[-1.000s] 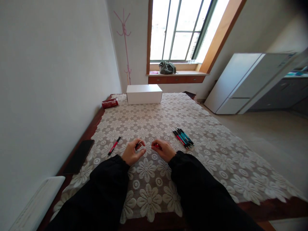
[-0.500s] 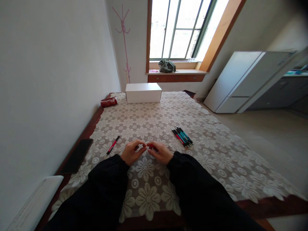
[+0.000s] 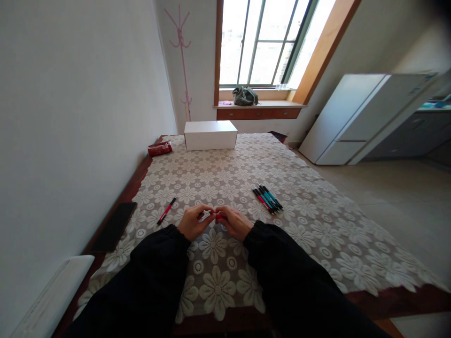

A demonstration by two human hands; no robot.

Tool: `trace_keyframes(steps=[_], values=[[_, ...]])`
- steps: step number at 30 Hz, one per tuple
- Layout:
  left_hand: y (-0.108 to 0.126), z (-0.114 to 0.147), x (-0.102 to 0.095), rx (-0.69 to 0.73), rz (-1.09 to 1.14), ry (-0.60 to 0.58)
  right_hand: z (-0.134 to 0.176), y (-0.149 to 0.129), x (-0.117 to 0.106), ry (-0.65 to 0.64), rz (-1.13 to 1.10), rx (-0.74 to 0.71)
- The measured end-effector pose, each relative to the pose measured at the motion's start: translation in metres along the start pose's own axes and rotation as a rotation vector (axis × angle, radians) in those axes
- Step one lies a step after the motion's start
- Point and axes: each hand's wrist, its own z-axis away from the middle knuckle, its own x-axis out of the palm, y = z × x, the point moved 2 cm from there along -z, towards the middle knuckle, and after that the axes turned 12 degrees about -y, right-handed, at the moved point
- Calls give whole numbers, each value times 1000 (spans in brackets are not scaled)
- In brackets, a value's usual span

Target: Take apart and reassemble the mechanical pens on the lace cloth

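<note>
My left hand (image 3: 193, 222) and my right hand (image 3: 237, 224) meet fingertip to fingertip just above the tablecloth. A short red pen part (image 3: 220, 216) shows between the thumb and fingers of my right hand, which are closed on it. Thumb and forefinger of my left hand are pinched together at its end; what they grip is too small to make out. Left of my hands lies a red and black pen (image 3: 166, 211). To the right, several pens (image 3: 267, 199) with red, teal and black barrels lie side by side.
A white box (image 3: 210, 136) stands at the table's far end, with a dark red packet (image 3: 159, 149) to its left. Along the left edge lies a black flat object (image 3: 114, 227), and a white object (image 3: 54, 295) is nearer me. A flowered lace tablecloth (image 3: 216, 287) covers the table.
My right hand's fingers have shifted slightly around the red pen part, and it now sits closer to my left fingertips. The things on the table have stayed put.
</note>
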Motion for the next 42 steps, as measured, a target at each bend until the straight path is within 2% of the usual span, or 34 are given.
trace_keyframes(steps=[6, 10, 15, 22, 29, 35, 42], values=[[5, -1, -2, 58, 22, -24, 0, -4, -2, -11, -159, 63], [7, -2, -5, 87, 34, 10, -2, -1, -6, 91, -372, 97], [6, -1, -6, 42, 13, 38, -3, 8, -10, 194, -829, 119], [7, -2, -6, -37, 36, 15, -2, 10, -16, 349, -955, 95], [6, 0, -6, -43, 61, 15, -1, 14, -17, 394, -914, 104], [5, -1, -7, -11, 52, -34, 0, 9, -17, 369, -680, 106], [2, -3, -5, 27, -146, -110, 1, 3, -13, 273, -400, 105]])
